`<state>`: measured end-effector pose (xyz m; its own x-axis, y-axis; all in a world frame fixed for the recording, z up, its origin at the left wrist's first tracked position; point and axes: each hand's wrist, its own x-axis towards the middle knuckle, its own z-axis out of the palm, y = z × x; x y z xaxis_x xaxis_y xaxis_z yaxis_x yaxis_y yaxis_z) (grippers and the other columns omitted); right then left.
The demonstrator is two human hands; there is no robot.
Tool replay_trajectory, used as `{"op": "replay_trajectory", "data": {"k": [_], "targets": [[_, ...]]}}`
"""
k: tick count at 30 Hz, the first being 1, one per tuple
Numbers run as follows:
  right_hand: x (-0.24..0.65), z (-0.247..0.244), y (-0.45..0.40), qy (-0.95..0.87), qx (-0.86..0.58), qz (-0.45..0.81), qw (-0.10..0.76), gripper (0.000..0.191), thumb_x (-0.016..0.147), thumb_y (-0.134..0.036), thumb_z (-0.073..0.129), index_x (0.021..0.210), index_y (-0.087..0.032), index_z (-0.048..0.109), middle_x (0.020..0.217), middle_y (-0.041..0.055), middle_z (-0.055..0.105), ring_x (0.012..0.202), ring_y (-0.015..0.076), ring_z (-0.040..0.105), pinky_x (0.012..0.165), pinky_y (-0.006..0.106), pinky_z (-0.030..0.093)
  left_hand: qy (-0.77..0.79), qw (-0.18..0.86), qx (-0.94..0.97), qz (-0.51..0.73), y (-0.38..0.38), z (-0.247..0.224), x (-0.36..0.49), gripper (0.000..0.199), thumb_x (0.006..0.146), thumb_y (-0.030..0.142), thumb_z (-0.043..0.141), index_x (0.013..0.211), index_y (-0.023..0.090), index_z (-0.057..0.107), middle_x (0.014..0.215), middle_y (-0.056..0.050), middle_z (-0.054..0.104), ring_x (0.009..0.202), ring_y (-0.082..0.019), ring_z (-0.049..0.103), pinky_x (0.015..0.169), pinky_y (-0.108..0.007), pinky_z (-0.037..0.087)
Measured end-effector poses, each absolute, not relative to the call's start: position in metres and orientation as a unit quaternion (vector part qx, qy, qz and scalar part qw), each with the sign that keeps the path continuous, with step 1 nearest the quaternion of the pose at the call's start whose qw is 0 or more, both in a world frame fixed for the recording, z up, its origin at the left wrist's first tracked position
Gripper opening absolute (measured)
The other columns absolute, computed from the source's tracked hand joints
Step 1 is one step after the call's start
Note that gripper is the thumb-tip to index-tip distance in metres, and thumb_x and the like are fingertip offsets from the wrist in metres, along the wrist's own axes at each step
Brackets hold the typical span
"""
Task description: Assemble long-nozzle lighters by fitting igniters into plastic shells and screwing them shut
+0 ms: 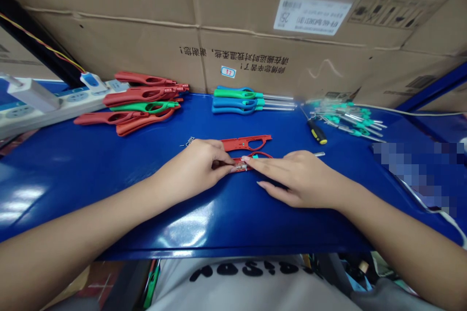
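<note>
Pale shirt (233, 284) at the edge of a blue bench (241, 228)

The shirt, marked with dark lettering, sits in the foreground as a person works bare-handed over a red casing half (239, 161) near the middle of the bench. The left hand (199, 163), thumb and fingers drawn together, grips the casing's left end. The right hand (302, 177) reaches in from the other side, its index finger stretched out to touch the casing, its thumb spread well apart; it does not appear to grip anything. Small pale and metallic parts (241, 167) lie inside the casing between the fingertips, beside a teal piece (255, 156). A metal tip (319, 154) shows past the right hand.

Just beyond lies a second red half (237, 144), with small metal pieces (190, 141) heaped near the left hand. Farther back, from left, are a white power strip (22, 117), stacked red handles (140, 93) with a green handle (142, 107) among them, blue handles (232, 105) fitted with metal tubes (277, 105), a black-and-yellow screwdriver (317, 132) and a pile of teal-ended metal rods (359, 119). Printed cardboard (146, 43) rises behind.
</note>
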<state>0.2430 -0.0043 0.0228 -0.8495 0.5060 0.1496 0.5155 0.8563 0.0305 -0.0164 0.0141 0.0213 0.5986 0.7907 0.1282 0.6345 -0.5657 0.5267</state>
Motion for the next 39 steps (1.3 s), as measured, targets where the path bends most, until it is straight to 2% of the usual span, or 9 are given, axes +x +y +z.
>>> {"op": "replay_trajectory", "data": {"k": [3,9,12,16,19,22,25,29,39], "targets": [[0.246,0.020,0.003,-0.946,-0.299,-0.054,0.113,0.036,0.101,-0.027,0.046,0.133,-0.019,0.060,0.124,0.0089,0.071,0.085,0.0178,0.070,0.061,0.029,0.042,0.402,0.209,0.872,0.186,0.014,0.019,-0.017,0.016,0.093,0.027,0.066,0.099,0.023,0.080,0.088,-0.004,0.074,0.078,-0.017,0.067,0.073,-0.030,0.050],[0.250,0.020,0.011,-0.939,-0.320,-0.050,0.111,0.023,0.100,-0.029,0.049,0.112,-0.019,0.065,0.111,0.0069,0.069,0.073,0.0142,0.062,0.058,0.029,0.035,0.399,0.187,0.876,0.196,0.011,0.020,-0.017,0.017,0.092,0.027,0.064,0.102,0.020,0.076,0.094,-0.004,0.073,0.079,-0.017,0.067,0.071,-0.029,0.051],[0.250,0.023,0.010,-0.941,-0.319,-0.025,0.107,0.019,0.099,-0.031,0.051,0.107,-0.019,0.064,0.106,0.0051,0.069,0.072,0.0137,0.060,0.058,0.028,0.033,0.397,0.152,0.883,0.199,0.008,0.022,-0.014,0.019,0.091,0.026,0.065,0.107,0.020,0.072,0.104,-0.005,0.071,0.092,-0.022,0.065,0.081,-0.035,0.052],[0.252,0.024,0.010,-0.946,-0.313,-0.001,0.086,0.018,0.099,-0.032,0.051,0.098,-0.018,0.063,0.097,0.0046,0.069,0.072,0.0143,0.059,0.059,0.028,0.031,0.325,0.150,0.914,0.188,0.006,0.020,-0.009,0.021,0.097,0.024,0.057,0.115,0.020,0.067,0.115,-0.006,0.069,0.110,-0.024,0.060,0.097,-0.039,0.049],[0.254,0.022,0.012,-0.943,-0.323,0.023,0.076,0.019,0.101,-0.031,0.049,0.098,-0.018,0.063,0.093,0.0048,0.069,0.071,0.0146,0.058,0.060,0.027,0.032,0.284,0.153,0.932,0.165,0.005,0.016,-0.008,0.027,0.099,0.021,0.052,0.124,0.022,0.064,0.128,-0.007,0.065,0.122,-0.024,0.057,0.107,-0.043,0.045],[0.255,0.022,0.013,-0.934,-0.338,0.074,0.085,0.015,0.100,-0.029,0.052,0.099,-0.019,0.063,0.095,0.0039,0.070,0.073,0.0145,0.059,0.062,0.027,0.034,0.276,0.149,0.937,0.155,0.004,0.011,-0.009,0.035,0.099,0.020,0.052,0.133,0.025,0.059,0.137,-0.007,0.061,0.128,-0.025,0.056,0.109,-0.044,0.045],[0.254,0.023,0.015,-0.919,-0.357,0.132,0.100,0.009,0.097,-0.026,0.057,0.099,-0.021,0.064,0.096,0.0021,0.070,0.075,0.0144,0.060,0.064,0.026,0.036,0.277,0.148,0.937,0.153,0.005,0.008,-0.011,0.036,0.099,0.019,0.050,0.134,0.026,0.060,0.138,-0.007,0.061,0.127,-0.025,0.057,0.107,-0.044,0.047],[0.255,0.023,0.016,-0.906,-0.364,0.176,0.123,0.010,0.095,-0.021,0.058,0.100,-0.021,0.066,0.095,0.0022,0.071,0.075,0.0144,0.060,0.065,0.026,0.038,0.279,0.143,0.937,0.153,0.006,0.008,-0.010,0.037,0.099,0.019,0.050,0.133,0.025,0.062,0.135,-0.009,0.062,0.125,-0.026,0.059,0.106,-0.045,0.049],[0.255,0.022,0.016,-0.909,-0.368,0.160,0.111,0.008,0.094,-0.021,0.059,0.098,-0.021,0.066,0.095,0.0019,0.071,0.073,0.0136,0.060,0.065,0.025,0.038,0.276,0.139,0.940,0.146,0.005,0.006,-0.010,0.040,0.100,0.021,0.049,0.137,0.029,0.060,0.137,-0.008,0.061,0.126,-0.027,0.058,0.107,-0.046,0.049]]}}
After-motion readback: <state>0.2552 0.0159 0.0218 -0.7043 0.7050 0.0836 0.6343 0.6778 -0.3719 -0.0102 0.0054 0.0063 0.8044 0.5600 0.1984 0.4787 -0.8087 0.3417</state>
